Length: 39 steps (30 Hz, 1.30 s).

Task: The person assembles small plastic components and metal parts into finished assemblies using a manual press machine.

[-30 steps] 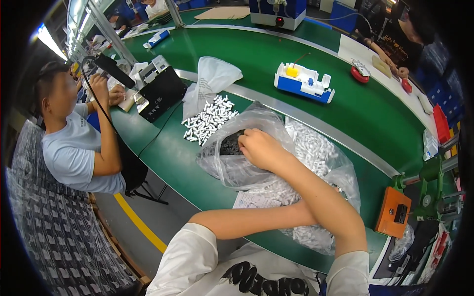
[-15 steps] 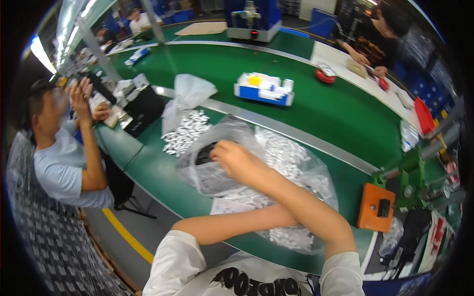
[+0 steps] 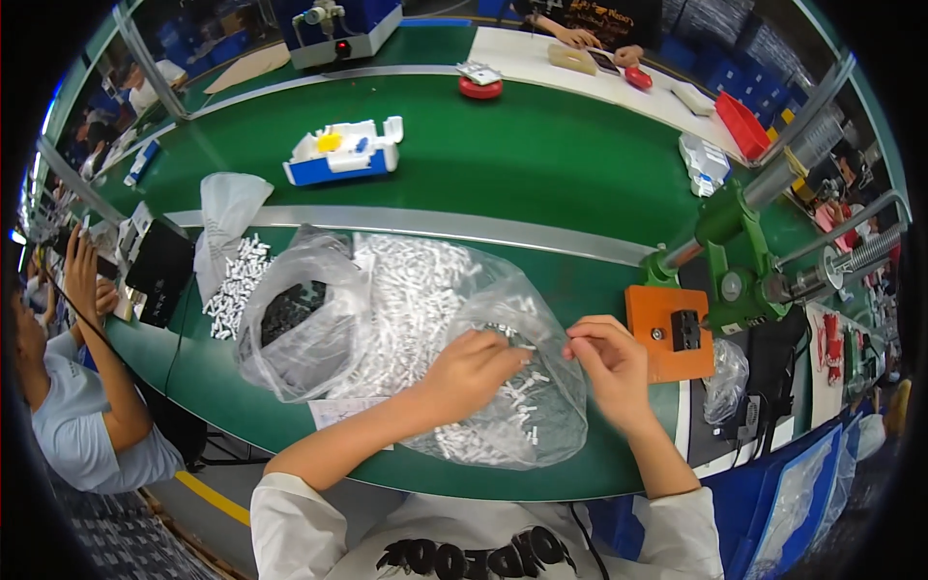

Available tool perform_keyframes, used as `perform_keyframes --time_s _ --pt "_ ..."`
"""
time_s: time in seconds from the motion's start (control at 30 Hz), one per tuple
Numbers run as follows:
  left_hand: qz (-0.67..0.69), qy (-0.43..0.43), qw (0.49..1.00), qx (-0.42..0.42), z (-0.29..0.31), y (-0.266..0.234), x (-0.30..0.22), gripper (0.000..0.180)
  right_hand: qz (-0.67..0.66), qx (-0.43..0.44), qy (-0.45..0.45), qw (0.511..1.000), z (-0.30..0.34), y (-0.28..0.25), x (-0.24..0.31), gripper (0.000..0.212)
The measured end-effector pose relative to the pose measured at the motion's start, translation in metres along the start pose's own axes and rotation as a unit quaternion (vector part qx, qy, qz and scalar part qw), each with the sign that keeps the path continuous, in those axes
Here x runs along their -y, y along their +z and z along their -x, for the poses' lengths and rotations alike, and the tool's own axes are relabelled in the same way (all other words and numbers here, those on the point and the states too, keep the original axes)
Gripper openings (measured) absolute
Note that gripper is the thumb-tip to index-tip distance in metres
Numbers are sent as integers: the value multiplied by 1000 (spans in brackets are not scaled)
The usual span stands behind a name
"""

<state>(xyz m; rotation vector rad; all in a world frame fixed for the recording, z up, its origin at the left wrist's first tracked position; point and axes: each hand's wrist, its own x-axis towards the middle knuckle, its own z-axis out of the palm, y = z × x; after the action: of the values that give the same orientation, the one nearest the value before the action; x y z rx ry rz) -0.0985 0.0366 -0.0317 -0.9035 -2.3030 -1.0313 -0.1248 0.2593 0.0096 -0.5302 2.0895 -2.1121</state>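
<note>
Over a large clear plastic bag of small white plastic parts, my left hand is closed. A small white part shows at its fingertips. My right hand is at the bag's right side, thumb and fingers pinched together; whatever lies between them is too small to make out. Left of the white parts stands a clear bag, its mouth open, with small black parts inside. Farther left, a pile of white parts lies beside another plastic bag.
At right stands a green hand press with an orange base. Beyond a metal rail, a green conveyor belt carries a blue-and-white box. One co-worker sits at left; another person's hands are across the belt.
My arms were crossed, with my right hand at the bag of black parts. They have uncrossed; my right hand has moved right. The view has swung rightward.
</note>
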Motion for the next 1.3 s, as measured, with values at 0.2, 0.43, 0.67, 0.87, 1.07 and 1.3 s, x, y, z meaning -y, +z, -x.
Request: perform_keyframes --time_s 0.2,0.43,0.67,0.87,1.07,1.3 --pt "200 -181 962 35 -30 13 -7 19 -25 -21 8 999 15 -17 -26 15" --pt "301 -274 913 26 -25 24 -2 17 -82 -3 29 996 21 -22 -41 22" --pt "267 -183 946 28 -13 30 4 17 -140 -22 78 987 23 -11 -42 27" --pt "266 -137 954 7 -12 33 6 16 -151 -22 82 985 25 -11 -52 29" --pt "251 -160 954 19 -15 30 1 18 -64 -46 67 995 25 -5 -48 17" --pt "232 -134 963 18 -13 33 1 17 -66 -56 47 995 25 -5 -52 14"
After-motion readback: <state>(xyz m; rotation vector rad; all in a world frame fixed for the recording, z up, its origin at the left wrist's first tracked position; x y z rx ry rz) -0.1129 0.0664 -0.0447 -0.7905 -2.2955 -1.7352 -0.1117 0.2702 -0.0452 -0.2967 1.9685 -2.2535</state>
